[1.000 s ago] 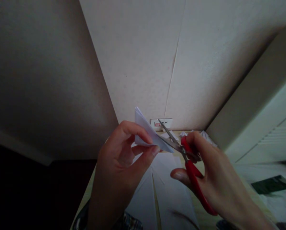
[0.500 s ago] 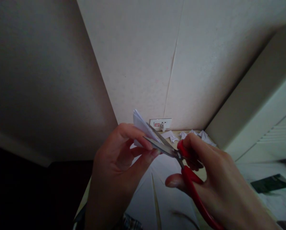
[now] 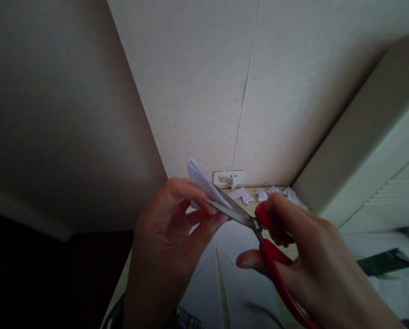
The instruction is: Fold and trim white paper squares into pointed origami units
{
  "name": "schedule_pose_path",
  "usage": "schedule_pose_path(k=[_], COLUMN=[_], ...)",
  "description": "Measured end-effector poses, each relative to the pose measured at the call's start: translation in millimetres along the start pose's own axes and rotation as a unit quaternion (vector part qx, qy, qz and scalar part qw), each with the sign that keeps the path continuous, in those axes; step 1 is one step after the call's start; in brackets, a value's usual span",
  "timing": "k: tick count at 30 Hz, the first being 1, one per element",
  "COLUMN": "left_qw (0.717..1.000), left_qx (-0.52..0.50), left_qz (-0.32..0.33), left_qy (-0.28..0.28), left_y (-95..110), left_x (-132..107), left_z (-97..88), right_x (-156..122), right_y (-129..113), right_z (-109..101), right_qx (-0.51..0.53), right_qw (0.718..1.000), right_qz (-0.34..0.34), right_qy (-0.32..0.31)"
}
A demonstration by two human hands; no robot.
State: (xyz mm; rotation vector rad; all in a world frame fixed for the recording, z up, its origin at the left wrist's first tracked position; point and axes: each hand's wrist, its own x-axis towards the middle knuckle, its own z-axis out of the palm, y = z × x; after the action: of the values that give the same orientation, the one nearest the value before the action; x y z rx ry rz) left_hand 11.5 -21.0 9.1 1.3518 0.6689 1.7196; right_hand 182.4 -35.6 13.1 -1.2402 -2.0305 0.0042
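Between the thumb and fingers of my left hand [image 3: 175,233] is a folded piece of white paper [image 3: 204,180], its pointed end tilted up and away. My right hand [image 3: 314,246] grips red-handled scissors [image 3: 273,256], some of its fingers hidden behind the handle. The two blades lie either side of the paper's right edge, slightly apart, close to my left fingertips. Below both hands, white paper sheets [image 3: 204,292] lie on the table with a narrow gap between them.
Several small folded or cut paper pieces [image 3: 290,194] lie along the table's back edge. A wall socket [image 3: 228,178] with a plug is just behind. Walls rise at left and back; a pale cabinet [image 3: 372,151] stands right. A dark green item [image 3: 385,262] rests on white cloth.
The scissor blades have come closer together on the paper. Both hands stay in nearly the same place, and the view has shifted slightly.
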Motion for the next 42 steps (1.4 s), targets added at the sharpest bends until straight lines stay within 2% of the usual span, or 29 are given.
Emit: schedule_pose_path(k=[14,20,34,42], left_qw=[0.999,0.999,0.999,0.999], left_qx=[0.016,0.016,0.020,-0.023], left_qz=[0.032,0.028,0.029,0.035], left_qy=[-0.017,-0.009,-0.013,-0.002], left_y=[-3.0,-3.8,-5.5,-7.4], left_x=[-1.0,1.0,-3.0,-0.7], left_z=[-4.0,-3.9,-3.5,-1.4], right_x=[0.3,-0.4,-0.2,3.6], right_y=[-1.3,0.5,0.5,-1.8], right_z=[-2.2,-2.9,-3.6,-4.0], right_qx=[-0.034,-0.053,-0.053,-0.055], right_qw=[0.999,0.998,0.998,0.998], right_qz=[-0.005,-0.026,-0.026,-0.020], right_qy=[0.000,0.003,0.021,0.026])
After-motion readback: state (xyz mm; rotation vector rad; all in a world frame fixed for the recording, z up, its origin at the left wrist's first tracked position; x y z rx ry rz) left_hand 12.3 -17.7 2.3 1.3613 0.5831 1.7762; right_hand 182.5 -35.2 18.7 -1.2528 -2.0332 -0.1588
